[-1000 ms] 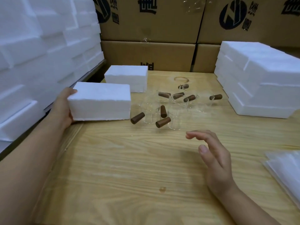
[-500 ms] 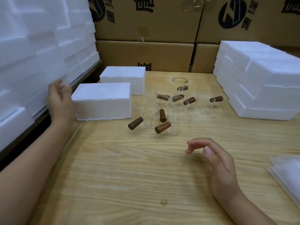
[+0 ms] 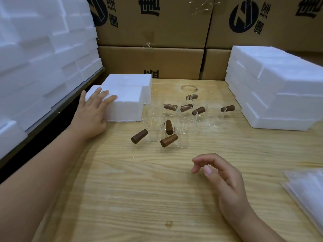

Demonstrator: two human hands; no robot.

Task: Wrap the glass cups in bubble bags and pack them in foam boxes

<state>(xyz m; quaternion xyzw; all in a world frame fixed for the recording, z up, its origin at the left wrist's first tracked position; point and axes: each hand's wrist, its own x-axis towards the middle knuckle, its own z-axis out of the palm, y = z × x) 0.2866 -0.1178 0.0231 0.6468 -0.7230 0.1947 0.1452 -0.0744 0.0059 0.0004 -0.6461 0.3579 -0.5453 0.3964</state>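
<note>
Glass cups (image 3: 185, 132) are standing upright in a bunch mid-table (image 3: 139, 189), with their brown wooden handles (image 3: 139, 136) poking sideways every which way. Just left of them a foam box (image 3: 128, 106) is lying long side left-to-right. The left hand (image 3: 90, 117) is resting on its left corner, fingers straight. The right hand (image 3: 225, 182) is hovering above the table, fingers loosely curled, holding nothing. Bubble bags (image 3: 307, 189) are sitting at the right edge.

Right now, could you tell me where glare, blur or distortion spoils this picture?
Head view: the glass cups nearly vanish against the table, only rims and brown handles reading clearly; the foam box under the left hand is washed out white; wide-angle distortion skews the foam stack at the right; the bubble bags at the edge look soft.
</note>
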